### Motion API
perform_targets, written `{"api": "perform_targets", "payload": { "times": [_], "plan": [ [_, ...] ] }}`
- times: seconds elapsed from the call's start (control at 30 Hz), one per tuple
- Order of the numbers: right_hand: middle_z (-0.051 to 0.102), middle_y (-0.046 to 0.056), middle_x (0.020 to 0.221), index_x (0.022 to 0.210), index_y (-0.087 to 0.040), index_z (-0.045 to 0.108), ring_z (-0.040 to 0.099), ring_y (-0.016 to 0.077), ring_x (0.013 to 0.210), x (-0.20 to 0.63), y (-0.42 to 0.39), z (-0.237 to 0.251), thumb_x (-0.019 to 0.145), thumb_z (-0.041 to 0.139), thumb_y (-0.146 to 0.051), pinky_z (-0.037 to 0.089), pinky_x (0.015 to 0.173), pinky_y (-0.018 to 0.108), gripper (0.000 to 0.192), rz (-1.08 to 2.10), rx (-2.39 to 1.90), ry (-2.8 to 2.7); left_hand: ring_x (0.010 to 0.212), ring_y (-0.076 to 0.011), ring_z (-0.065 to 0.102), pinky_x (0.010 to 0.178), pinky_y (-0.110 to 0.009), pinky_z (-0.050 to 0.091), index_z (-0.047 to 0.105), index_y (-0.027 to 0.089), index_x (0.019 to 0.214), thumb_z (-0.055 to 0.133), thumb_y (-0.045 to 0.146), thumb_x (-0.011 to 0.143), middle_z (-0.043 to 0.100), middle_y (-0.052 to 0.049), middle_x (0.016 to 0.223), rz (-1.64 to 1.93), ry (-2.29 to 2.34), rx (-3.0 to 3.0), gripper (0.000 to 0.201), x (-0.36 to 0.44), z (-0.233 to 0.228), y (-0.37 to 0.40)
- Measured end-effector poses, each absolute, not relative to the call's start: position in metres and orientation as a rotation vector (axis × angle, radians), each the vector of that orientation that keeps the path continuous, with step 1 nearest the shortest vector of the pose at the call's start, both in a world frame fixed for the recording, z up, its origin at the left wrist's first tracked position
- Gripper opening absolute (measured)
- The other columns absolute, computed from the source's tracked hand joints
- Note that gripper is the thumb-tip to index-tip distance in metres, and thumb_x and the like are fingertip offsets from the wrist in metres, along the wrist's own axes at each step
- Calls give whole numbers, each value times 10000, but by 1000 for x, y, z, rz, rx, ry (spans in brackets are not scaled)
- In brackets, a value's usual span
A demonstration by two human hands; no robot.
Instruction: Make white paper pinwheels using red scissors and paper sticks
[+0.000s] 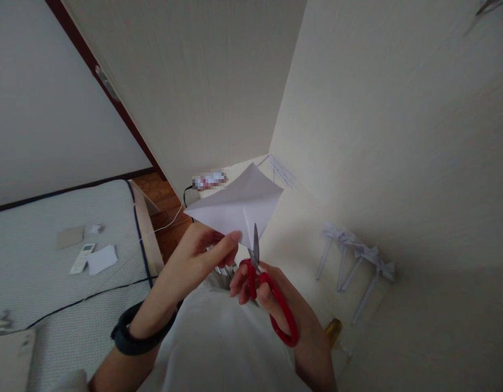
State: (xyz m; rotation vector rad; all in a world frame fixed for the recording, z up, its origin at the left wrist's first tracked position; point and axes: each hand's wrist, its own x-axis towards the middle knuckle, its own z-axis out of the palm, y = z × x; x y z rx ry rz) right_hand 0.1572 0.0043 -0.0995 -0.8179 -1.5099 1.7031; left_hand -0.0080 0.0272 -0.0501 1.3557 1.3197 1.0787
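My left hand (pixel 212 250) pinches the lower edge of a white sheet of paper (pixel 238 201), thumb on top. Crease lines run across the paper, which is held up with one corner pointing away from me. In my right hand (pixel 271 294) are scissors (pixel 282 310) with red handles, fingers and thumb through the loops. Their metal blades are parted around the paper's near corner, one blade lying over it. Fingers beneath the sheet are partly hidden.
Several folded white paper pinwheels on sticks (pixel 357 250) lie at the right by the wall. Thin white sticks (pixel 282 171) rest in the far corner. A golden object (pixel 333 329) sits near my right forearm. Left, a bed (pixel 34 212) holds a remote (pixel 83 258) and paper pieces (pixel 103 259).
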Motion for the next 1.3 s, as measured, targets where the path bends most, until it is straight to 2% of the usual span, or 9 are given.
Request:
{"api": "perform_targets", "payload": {
  "times": [0.1,0.23,0.43,0.57,0.8,1.07,1.3],
  "plan": [
    [665,72,873,671,-208,548,618,195,781,157,3,-99,788,454,-824,459,677,317,633,1692,-807,-1514,450,-97,472,417,-190,358,545,190,496,594,328,803,522,25,465,1086,1300,1345,340,-8,-49,27],
    [665,81,884,670,-210,541,619,203,798,157,3,-100,804,429,-820,473,703,332,635,1683,-805,-1529,447,-90,469,419,-186,355,550,185,501,589,308,810,522,29,464,1093,1288,1346,335,-8,-47,26],
    [651,73,893,721,-206,579,613,196,789,159,3,-102,814,437,-806,487,736,336,624,1706,-772,-1524,444,-90,459,410,-192,337,536,181,483,577,324,832,514,23,456,1067,1281,1395,379,-10,-50,27],
    [655,69,876,859,-201,626,593,191,745,158,4,-101,811,403,-824,472,689,330,664,1709,-818,-1544,439,-86,459,417,-190,341,544,174,488,578,326,838,521,23,453,1046,1236,1428,383,-12,-52,29],
    [659,93,914,672,-195,522,622,200,844,158,3,-107,841,440,-779,495,766,332,614,1683,-750,-1536,441,-74,458,422,-173,341,543,170,503,583,300,834,516,37,456,1085,1229,1381,358,-10,-52,28],
    [663,83,872,840,-170,632,586,172,722,158,5,-104,819,418,-812,463,662,300,677,1708,-784,-1545,452,-71,462,421,-166,350,550,173,555,588,275,827,518,48,480,1110,1187,1329,293,-10,-52,27],
    [665,70,890,804,-180,633,599,178,780,158,5,-108,841,447,-774,451,703,299,623,1723,-767,-1512,451,-65,444,414,-160,338,535,177,571,583,279,831,499,59,483,1105,1166,1299,283,-9,-53,27]
  ]
}}
